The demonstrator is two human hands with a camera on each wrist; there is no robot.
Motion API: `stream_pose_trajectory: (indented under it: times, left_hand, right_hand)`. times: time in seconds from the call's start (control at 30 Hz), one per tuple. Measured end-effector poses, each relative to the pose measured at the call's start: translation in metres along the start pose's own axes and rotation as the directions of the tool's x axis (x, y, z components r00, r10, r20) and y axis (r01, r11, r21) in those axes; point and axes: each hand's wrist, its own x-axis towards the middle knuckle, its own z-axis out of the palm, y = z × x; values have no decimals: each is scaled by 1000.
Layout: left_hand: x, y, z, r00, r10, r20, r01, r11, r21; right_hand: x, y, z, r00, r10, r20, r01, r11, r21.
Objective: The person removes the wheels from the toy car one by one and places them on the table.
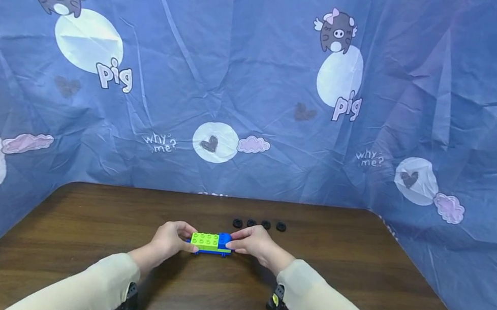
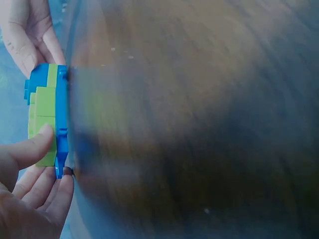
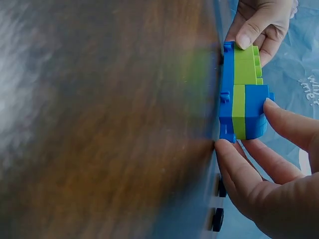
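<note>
A building-block car (image 1: 205, 242) of lime green bricks on a blue base sits low over the table, a rounded blue brick (image 1: 224, 240) at its right end. My left hand (image 1: 168, 240) pinches the left end, its thumb on the green side in the left wrist view, fingers behind. At the other end, my right hand (image 1: 259, 243) grips the blue brick; in the right wrist view its thumb (image 3: 289, 122) presses the brick's studded top edge while the fingertips touch the car's end near the base. Small blue pegs stick out beneath the base, with no wheels on them.
Behind the right hand, several small black wheels (image 1: 265, 224) lie in a row on the brown wooden table (image 1: 330, 287). A blue printed cloth (image 1: 256, 84) hangs behind and at both sides of the table.
</note>
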Motion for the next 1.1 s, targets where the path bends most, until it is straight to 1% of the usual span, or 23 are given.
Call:
stream_pose_trajectory:
  times: [0.17,0.37,0.53,0.67,0.87,0.97,1.1]
  left_hand:
    - [0,1,3,1000,4,9,-4,999,32]
    - [-2,1,1,1000,5,24,-6,999,45]
    - [-1,2,-2,999,8,39,-10,999,41]
    - [-1,0,-3,999,6,49,-8,999,39]
    - [0,-2,-4,996,10,93,-10,1000,0]
    - [1,-2,-6,990,5,138,-3,1000,-17]
    - [3,-4,-11,975,24,221,-14,999,-44]
  right_hand:
    - [-1,3,0,1000,-10,-13,10,1000,-23]
    - [-1,3,1,1000,12,13,-11,999,-53]
    - [0,2,1,999,33,22,-31,998,-59]
    - [1,3,1,998,46,42,-44,998,-53]
    - [2,6,-2,998,39,53,-36,997,-62]
    - [3,5,-6,996,54,76,-53,998,-21]
    - [4,8,-14,991,81,111,-93,990,108]
